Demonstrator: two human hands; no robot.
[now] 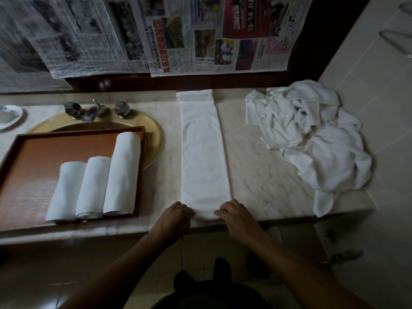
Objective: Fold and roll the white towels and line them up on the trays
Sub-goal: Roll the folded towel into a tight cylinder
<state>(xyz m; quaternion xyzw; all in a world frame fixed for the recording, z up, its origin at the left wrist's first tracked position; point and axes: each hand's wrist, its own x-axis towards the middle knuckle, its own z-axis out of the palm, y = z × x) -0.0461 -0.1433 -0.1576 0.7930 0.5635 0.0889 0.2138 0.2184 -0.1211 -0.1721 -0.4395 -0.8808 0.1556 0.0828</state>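
Note:
A white towel point(204, 150), folded into a long narrow strip, lies on the marble counter and runs from the front edge to the back wall. My left hand point(176, 217) and my right hand point(236, 217) grip its near end, one at each corner, with fingers curled over the turned-up edge. Three rolled white towels point(95, 186) lie side by side on the right part of a brown wooden tray point(33, 157) at the left. A heap of loose white towels point(312, 134) sits at the right end of the counter.
The tray rests partly over a tan sink point(153, 134) with metal taps point(95, 111). A white dish point(10, 117) stands at the far left. Newspaper sheets point(156, 34) cover the mirror behind. A tiled wall point(379, 85) closes the right side. The counter's front edge point(111, 233) runs just below my hands.

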